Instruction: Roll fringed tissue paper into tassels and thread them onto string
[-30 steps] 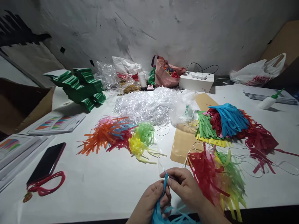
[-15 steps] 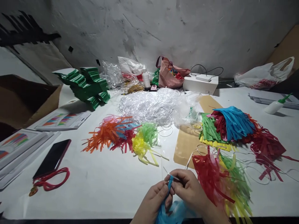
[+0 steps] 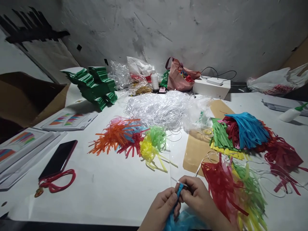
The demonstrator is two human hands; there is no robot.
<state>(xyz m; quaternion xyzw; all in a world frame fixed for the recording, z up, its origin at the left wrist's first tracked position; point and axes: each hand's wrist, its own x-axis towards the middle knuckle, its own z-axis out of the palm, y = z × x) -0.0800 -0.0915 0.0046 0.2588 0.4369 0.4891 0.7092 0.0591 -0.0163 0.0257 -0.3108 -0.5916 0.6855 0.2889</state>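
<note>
Both my hands are closed together near the front edge of the table. My left hand (image 3: 165,202) pinches the twisted top of a blue tissue tassel (image 3: 179,221), whose strips hang down below my fingers. At the tassel's tip, my right hand (image 3: 196,194) grips it along with a thin white cord (image 3: 176,181); the cord's short end sticks out to the left. Just right of my right hand lie a red tassel (image 3: 216,179) and a green and yellow tassel (image 3: 252,189), with white cord about them. My fingers partly hide the spot where cord and tassel meet.
Orange (image 3: 109,138), yellow (image 3: 147,150) and green tassels lie mid-table. A large heap of white cord (image 3: 156,110) is behind them. Fringed tissue bundles (image 3: 250,130) sit on the right, near a glue bottle (image 3: 291,114). A phone (image 3: 59,158) and printed packets (image 3: 19,147) are on the left.
The view has shifted slightly, so everything sits a little further right. My hands keep their hold on the blue tassel and cord, with only small finger movement.
</note>
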